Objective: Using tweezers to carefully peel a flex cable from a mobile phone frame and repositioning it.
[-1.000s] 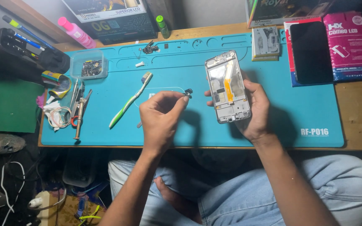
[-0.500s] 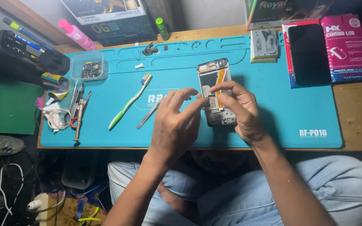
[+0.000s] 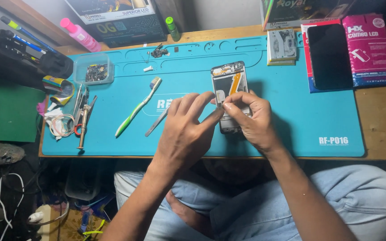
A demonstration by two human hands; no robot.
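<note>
Phone frame (image 3: 228, 85), back open, lies on the blue work mat (image 3: 291, 120) right of centre, its lower half hidden under your hands. Going left to right: the tweezers (image 3: 157, 122) and green toothbrush (image 3: 137, 108) lie idle, well clear. Your left hand (image 3: 184, 129) has thumb and fingers pinched together at the frame's left edge; what they pinch is too small to tell. Your right hand (image 3: 253, 118) is clamped on the frame's lower part, steadying it. Keep that grip flat, and work the pinch slowly near the orange flex strip (image 3: 235, 84).
</note>
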